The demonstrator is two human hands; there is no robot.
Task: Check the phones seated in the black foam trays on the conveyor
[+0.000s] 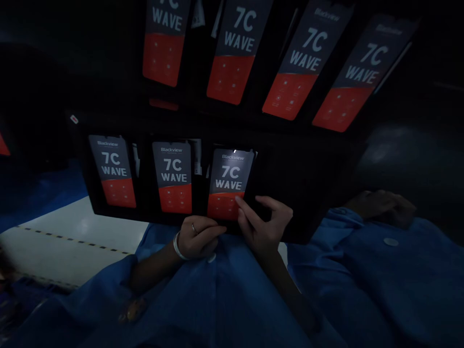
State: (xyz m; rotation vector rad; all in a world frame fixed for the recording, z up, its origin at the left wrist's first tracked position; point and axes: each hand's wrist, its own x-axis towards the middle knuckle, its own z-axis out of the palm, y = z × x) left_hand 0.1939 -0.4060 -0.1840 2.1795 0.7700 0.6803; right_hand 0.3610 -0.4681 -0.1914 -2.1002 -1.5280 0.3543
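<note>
Seven Blackview 7C Wave phones (pixel 230 181) are visible, their screens covered with printed film, upright in the slots of a black tray (pixel 290 169): four in the upper row and three in the lower. A red sliver at the left edge of the view may be an eighth, but it is too cut off to tell. The third phone of the lower row, the brightest, sits between the two hands. The right hand (pixel 264 224) is half open, with its fingers spread and one fingertip (pixel 238 200) on the red lower part of that phone; whether it has a firm grip cannot be told. The left hand (pixel 197 237) is curled just below the same phone, at the tray's lower edge, wearing a ring (pixel 194 228) and a bangle (pixel 177 245); what it grips, if anything, cannot be told. Narrow white slips (pixel 196 157) stand between some phones in the lower row. Both forearms rise from blue smock sleeves (pixel 105 285). Off to the right, another person's hand (pixel 380 208) lies beyond the tray, above a blue sleeve (pixel 362 256). Below left is a white floor (pixel 72 222) with a dashed line (pixel 72 242).
</note>
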